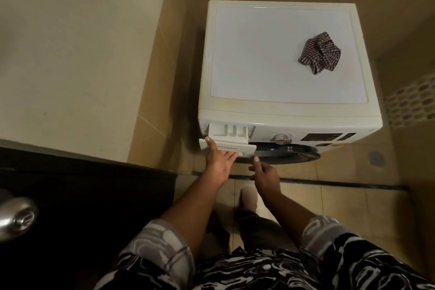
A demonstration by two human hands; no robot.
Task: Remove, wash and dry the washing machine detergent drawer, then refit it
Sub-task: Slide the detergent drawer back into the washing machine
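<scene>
Detergent drawer [227, 132], partly out of the washing machine [289, 110] at its upper-left corner, front pinched thumb-over-fingers by the left hand [220, 160] to slide it; right hand [266, 173] loosely curled, empty, just beside, presumably to steady it; checked cloth [320, 53] lies on top for drying

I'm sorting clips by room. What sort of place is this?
Probably a home laundry or bathroom corner: a front-loading washing machine, its detergent drawer partly out, stands on a tiled floor with a floor drain beside it, against tiled walls.
</scene>
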